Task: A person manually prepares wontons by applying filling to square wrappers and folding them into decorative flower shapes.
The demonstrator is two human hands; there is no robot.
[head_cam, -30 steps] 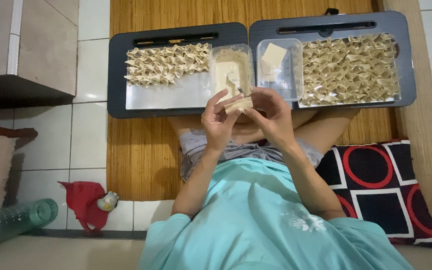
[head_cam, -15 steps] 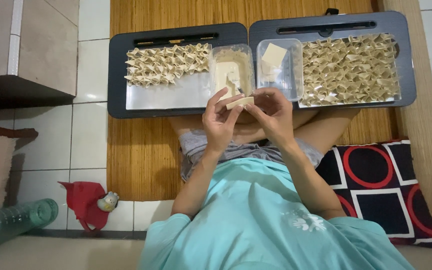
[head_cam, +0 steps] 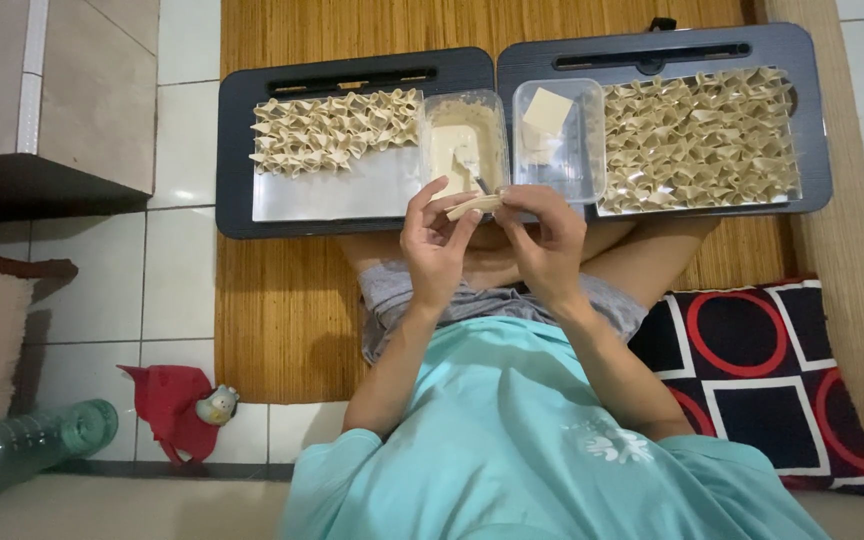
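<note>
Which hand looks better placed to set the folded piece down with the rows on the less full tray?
Likely the left. Both the left hand and right hand pinch the folded wrapper, but the half-filled left tray with its folded pieces lies on the left hand's side.

Floor: white square ceramic tiles (head_cam: 187, 290) with thin grey grout lines, seen from above.
Mat: a brown woven bamboo mat (head_cam: 282, 320) lies over the tiles, running up the middle of the view.
Furniture: a low beige step or ledge (head_cam: 47, 90) with a dark shadowed underside at upper left.
Cushion: a black cushion with red rings and white squares (head_cam: 762, 370) at lower right, resting on the mat's edge.
Bottle: a clear green plastic bottle (head_cam: 27, 445) lying on its side, lower left.
Toy: a small red-caped figure (head_cam: 187, 410) on the tiles beside the mat.
Light: soft, even, indoor.
</note>
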